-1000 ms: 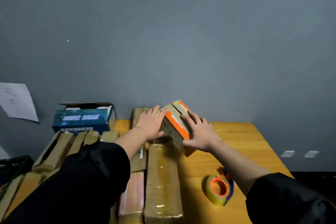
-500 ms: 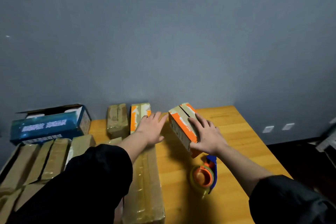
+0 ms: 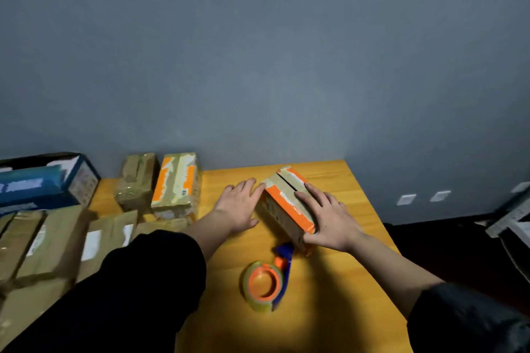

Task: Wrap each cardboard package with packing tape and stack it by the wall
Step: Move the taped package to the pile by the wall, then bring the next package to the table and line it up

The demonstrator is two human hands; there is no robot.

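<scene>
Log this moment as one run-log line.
left hand: flat against orange box side | right hand: flat on box top | tape dispenser: idle on table | two wrapped packages: by wall

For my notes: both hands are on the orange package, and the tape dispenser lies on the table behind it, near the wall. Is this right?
Not quite. In the head view the tape dispenser lies in front of the orange package, toward the person, not near the wall. Left hand and right hand do touch it.

Both arms reach forward in dark sleeves; the left hand (image 3: 240, 207) lies flat, fingers straight. The right hand (image 3: 327, 216) spreads, palm down.
</scene>
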